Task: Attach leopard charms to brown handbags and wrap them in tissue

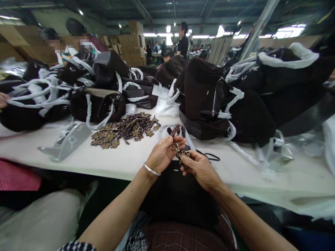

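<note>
Between my hands hangs a flower-shaped charm (pixel 183 158), patterned in tan and dark brown, with a metal ring (pixel 174 147) at its upper end. My left hand (pixel 163 151), with a silver bangle at the wrist, pinches the ring between thumb and fingers. The charm's flower part is gripped by my right hand (pixel 200 167). Just beyond my fingers, a dark red braided piece (pixel 178 130) shows over clear plastic. Below my hands a black bag (pixel 180 195) rests at my lap against the table edge. A pile of similar charms (pixel 107 134) lies on the white table (pixel 104 163).
Black bags (pixel 204 90) with white-wrapped handles crowd the table's far side and right. A grey metal stand (pixel 66 141) is at the left. Another person's hand (pixel 3 100) shows at the left edge. People and cardboard boxes (pixel 132 47) are farther back.
</note>
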`<state>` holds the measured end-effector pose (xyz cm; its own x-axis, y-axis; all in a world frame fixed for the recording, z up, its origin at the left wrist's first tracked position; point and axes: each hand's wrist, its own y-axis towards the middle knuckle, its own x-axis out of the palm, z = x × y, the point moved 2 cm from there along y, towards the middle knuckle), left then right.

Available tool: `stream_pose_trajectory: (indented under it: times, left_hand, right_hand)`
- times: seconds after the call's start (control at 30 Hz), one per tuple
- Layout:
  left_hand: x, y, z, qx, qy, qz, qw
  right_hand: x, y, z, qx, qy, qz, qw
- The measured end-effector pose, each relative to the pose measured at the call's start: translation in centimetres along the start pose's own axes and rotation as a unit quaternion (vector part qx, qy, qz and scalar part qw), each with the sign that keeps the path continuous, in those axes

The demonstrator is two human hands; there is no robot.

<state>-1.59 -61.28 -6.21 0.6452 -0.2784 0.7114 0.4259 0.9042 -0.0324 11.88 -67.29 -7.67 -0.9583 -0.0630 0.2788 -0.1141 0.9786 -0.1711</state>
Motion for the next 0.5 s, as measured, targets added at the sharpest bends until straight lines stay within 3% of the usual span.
stream_pose_trajectory:
  times: [0.13,0.3,0.5]
  left_hand:
    - [-0.3,-1.3,-1.0,-0.033,0.089,-0.037,0.995]
    - [-0.4,-2.4,-2.2,-0.074,0.116,-0.017,0.99]
    - [0.8,-2.9,-3.3,-0.062,0.117,-0.001,0.991]
  right_hand:
    - [-2.2,-1.8,-0.7,-0.015,-0.017,0.014,1.0]
    - [-3.8,-3.4,-0.6,-0.003,-0.058,0.029,0.998]
    - [-4.1,-3.6,-1.1,0.012,-0.143,-0.024,0.989]
